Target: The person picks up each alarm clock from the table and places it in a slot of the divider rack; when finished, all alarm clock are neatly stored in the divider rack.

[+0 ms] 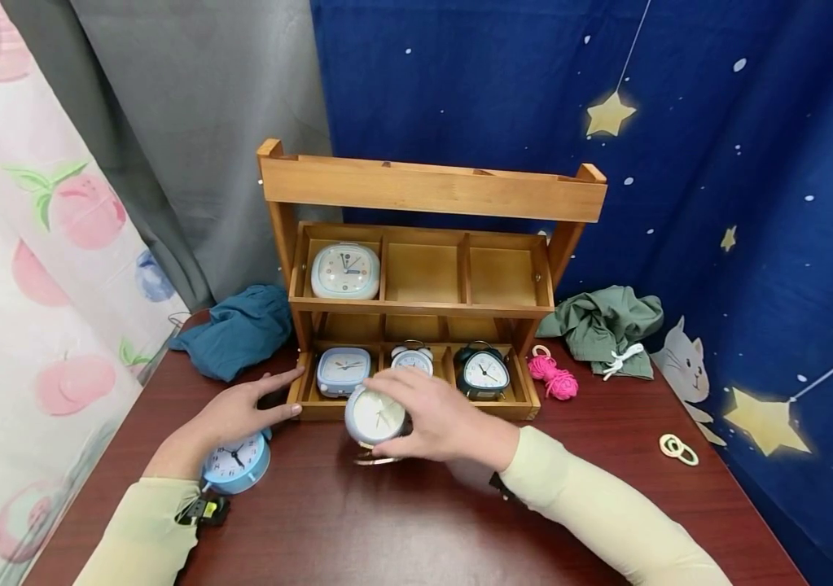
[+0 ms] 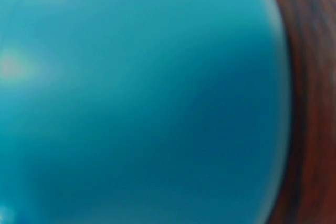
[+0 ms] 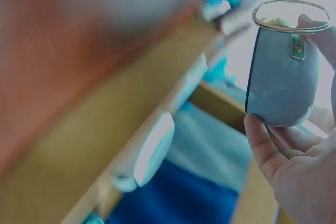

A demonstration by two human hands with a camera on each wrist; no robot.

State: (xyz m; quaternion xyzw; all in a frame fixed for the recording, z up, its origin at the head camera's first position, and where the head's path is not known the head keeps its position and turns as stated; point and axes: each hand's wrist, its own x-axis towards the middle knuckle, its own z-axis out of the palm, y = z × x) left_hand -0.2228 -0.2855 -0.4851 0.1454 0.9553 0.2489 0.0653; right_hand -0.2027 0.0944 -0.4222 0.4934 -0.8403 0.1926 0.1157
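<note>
Between thumb and fingers of the right hand (image 1: 431,417), pinching a grey clock (image 1: 374,417), tilted just before the shelf (image 1: 423,309), gold handle (image 1: 374,461) on the near side; seemingly a placing step. Left of that grip, above a blue clock (image 1: 243,465), apparently touching the shelf with left hand (image 1: 240,408) spread. Beyond, probably calls for lifting past the lower clocks (image 1: 344,372), then setting handle-up in an upper compartment (image 1: 424,275).

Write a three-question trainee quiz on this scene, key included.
1. What does the right hand hold?
2. True or false: the upper tier has one clock, in its left compartment.
3. How many clocks sit in the lower tier: A) two, B) three, C) four?

Key:
1. A pale round clock.
2. True.
3. B.
</note>
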